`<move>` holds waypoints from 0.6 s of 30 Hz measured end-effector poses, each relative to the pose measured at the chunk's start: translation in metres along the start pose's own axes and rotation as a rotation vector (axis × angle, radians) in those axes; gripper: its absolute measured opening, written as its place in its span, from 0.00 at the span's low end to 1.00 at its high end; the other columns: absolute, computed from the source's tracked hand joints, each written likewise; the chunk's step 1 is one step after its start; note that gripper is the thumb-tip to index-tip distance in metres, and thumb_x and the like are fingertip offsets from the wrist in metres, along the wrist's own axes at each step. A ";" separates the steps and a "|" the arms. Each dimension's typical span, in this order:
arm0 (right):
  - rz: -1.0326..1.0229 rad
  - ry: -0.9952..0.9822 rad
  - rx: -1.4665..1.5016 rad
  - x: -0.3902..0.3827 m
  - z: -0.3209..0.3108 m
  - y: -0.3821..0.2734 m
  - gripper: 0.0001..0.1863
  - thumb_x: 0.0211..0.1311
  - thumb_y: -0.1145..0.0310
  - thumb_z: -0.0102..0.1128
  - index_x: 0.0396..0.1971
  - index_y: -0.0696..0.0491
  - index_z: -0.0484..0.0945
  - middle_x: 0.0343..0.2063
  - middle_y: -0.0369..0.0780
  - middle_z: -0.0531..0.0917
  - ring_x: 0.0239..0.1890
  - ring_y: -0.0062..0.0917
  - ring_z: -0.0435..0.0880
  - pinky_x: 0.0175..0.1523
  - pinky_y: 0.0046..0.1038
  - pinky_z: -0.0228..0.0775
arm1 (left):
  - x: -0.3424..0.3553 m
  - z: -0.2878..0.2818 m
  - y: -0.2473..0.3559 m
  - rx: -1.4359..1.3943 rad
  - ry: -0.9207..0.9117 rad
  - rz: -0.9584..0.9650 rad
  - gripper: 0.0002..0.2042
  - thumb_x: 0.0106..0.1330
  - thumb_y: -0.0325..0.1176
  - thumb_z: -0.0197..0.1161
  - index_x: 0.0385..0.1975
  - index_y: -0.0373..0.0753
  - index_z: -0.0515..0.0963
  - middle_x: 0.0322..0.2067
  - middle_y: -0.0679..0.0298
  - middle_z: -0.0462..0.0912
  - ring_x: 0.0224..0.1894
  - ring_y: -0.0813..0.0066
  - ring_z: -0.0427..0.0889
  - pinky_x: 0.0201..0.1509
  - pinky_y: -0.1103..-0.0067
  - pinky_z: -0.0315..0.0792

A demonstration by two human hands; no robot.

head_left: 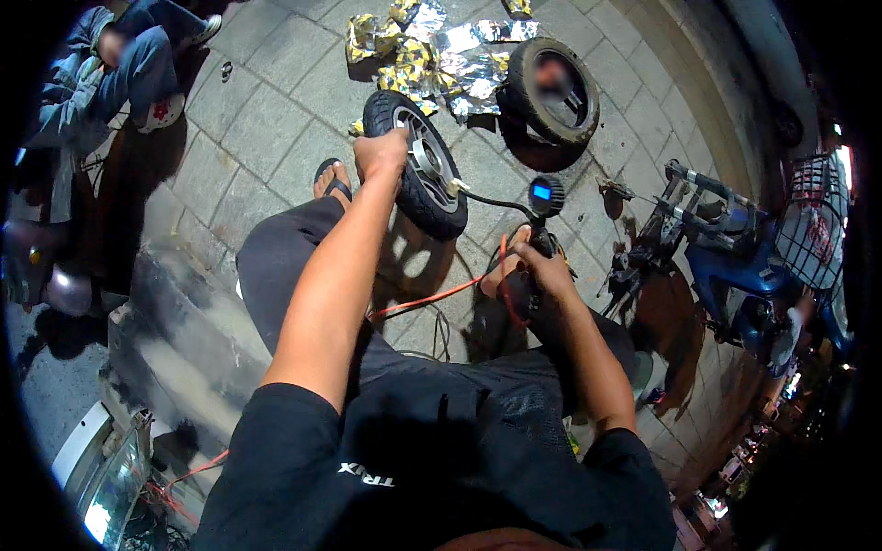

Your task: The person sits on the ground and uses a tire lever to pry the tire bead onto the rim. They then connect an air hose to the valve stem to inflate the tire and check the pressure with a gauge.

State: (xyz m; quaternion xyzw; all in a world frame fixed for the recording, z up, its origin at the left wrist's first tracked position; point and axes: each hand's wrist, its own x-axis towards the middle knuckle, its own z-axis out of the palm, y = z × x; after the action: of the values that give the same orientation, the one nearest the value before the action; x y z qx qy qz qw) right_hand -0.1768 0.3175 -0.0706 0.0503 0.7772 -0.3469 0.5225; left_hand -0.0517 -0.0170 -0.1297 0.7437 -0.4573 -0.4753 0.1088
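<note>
My left hand (pixel 379 156) is closed on the upper left of a small wheel (pixel 435 220) with a black tyre and silver rim, held upright and slightly tilted between my feet. A light-coloured fitting (pixel 457 186) at the wheel's hub joins a black hose that runs to an inflator gun with a round gauge (pixel 546 196) and lit blue display. My right hand (pixel 542 266) grips this inflator below the gauge, its fingers partly hidden. A red hose (pixel 427 299) loops from the inflator down across the pavement.
Crumpled gold-and-silver foil (pixel 482 41) and a loose tyre (pixel 574 129) lie ahead. A seated person in jeans (pixel 142 78) is at the upper left. A blue two-wheeler (pixel 744 275) with a wire basket (pixel 808 211) stands at the right. A worn stone edge (pixel 161 340) is at the left.
</note>
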 end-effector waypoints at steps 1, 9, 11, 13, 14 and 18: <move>0.110 0.064 0.108 -0.003 0.001 -0.012 0.18 0.66 0.54 0.73 0.27 0.55 0.82 0.24 0.35 0.81 0.23 0.23 0.78 0.30 0.29 0.70 | -0.003 0.001 0.000 0.013 0.035 0.023 0.35 0.48 0.44 0.77 0.51 0.19 0.81 0.52 0.36 0.85 0.55 0.42 0.86 0.62 0.63 0.75; 0.112 0.035 0.282 0.033 -0.001 0.011 0.18 0.72 0.50 0.65 0.27 0.47 0.75 0.17 0.30 0.73 0.15 0.17 0.71 0.20 0.25 0.61 | -0.012 -0.006 0.004 0.181 0.008 0.027 0.36 0.48 0.45 0.77 0.48 0.16 0.81 0.49 0.36 0.86 0.52 0.47 0.87 0.61 0.66 0.76; 0.065 -0.003 0.262 0.039 -0.001 0.009 0.19 0.72 0.50 0.65 0.27 0.47 0.75 0.17 0.30 0.73 0.15 0.18 0.71 0.20 0.26 0.62 | 0.009 -0.002 -0.018 0.083 0.014 0.023 0.37 0.49 0.46 0.77 0.48 0.15 0.80 0.50 0.35 0.86 0.54 0.46 0.87 0.62 0.66 0.75; 0.043 0.012 0.274 0.040 -0.006 0.016 0.18 0.70 0.52 0.67 0.26 0.48 0.76 0.17 0.31 0.74 0.15 0.19 0.72 0.21 0.28 0.63 | -0.020 -0.001 0.000 0.120 -0.034 -0.013 0.37 0.49 0.46 0.77 0.49 0.14 0.80 0.49 0.36 0.86 0.54 0.45 0.86 0.62 0.67 0.75; 0.034 0.035 0.293 0.040 -0.007 0.017 0.18 0.68 0.54 0.68 0.26 0.50 0.77 0.16 0.32 0.74 0.15 0.20 0.73 0.22 0.29 0.64 | -0.031 -0.001 0.006 0.139 -0.057 -0.033 0.37 0.49 0.46 0.78 0.49 0.14 0.80 0.49 0.36 0.86 0.54 0.45 0.86 0.63 0.67 0.74; -0.026 0.041 0.284 0.036 0.001 -0.001 0.17 0.66 0.57 0.70 0.25 0.51 0.76 0.15 0.33 0.74 0.13 0.21 0.73 0.20 0.31 0.66 | 0.025 0.005 -0.036 0.075 -0.015 -0.005 0.39 0.50 0.50 0.76 0.52 0.17 0.80 0.51 0.38 0.86 0.55 0.47 0.85 0.63 0.67 0.73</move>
State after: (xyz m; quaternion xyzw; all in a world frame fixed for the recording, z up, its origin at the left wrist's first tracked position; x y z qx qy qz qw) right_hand -0.1923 0.3058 -0.1007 0.1207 0.7314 -0.4590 0.4896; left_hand -0.0317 -0.0156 -0.1686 0.7449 -0.4735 -0.4638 0.0761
